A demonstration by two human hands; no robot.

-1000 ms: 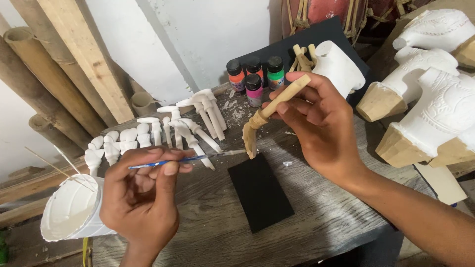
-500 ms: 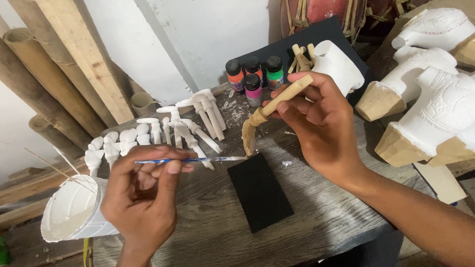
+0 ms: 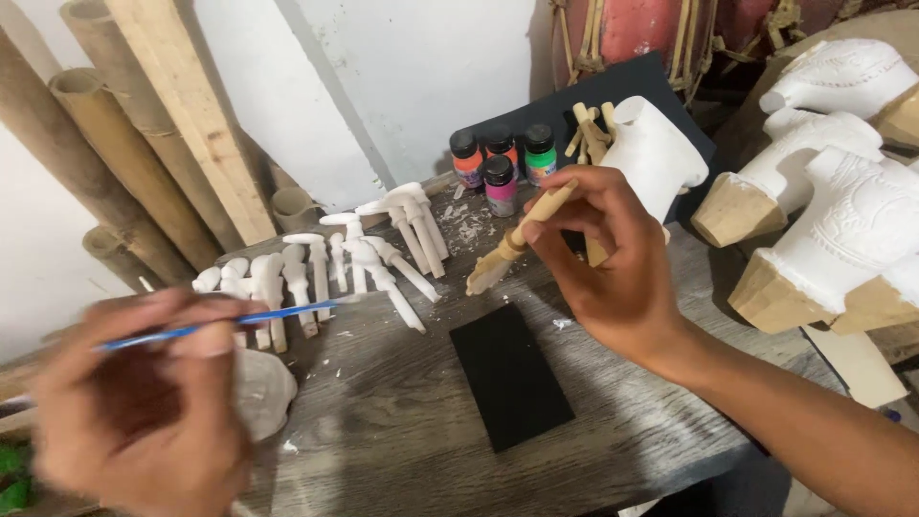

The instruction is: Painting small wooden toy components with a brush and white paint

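The left hand point(image 3: 144, 412) has come down and closer, and now looks blurry. Its fingers pinch a thin blue paintbrush point(image 3: 230, 321), with the tip pointing away from the thumb toward the row of white painted pieces point(image 3: 325, 268). A white cup point(image 3: 260, 388) sits just past the knuckles. The right hand point(image 3: 613, 258) has stayed up, fingers wrapped around a bare wooden stick piece point(image 3: 517, 239). So the brush has pulled back from the stick. Little paint bottles point(image 3: 498, 163) stand beyond the fingertips.
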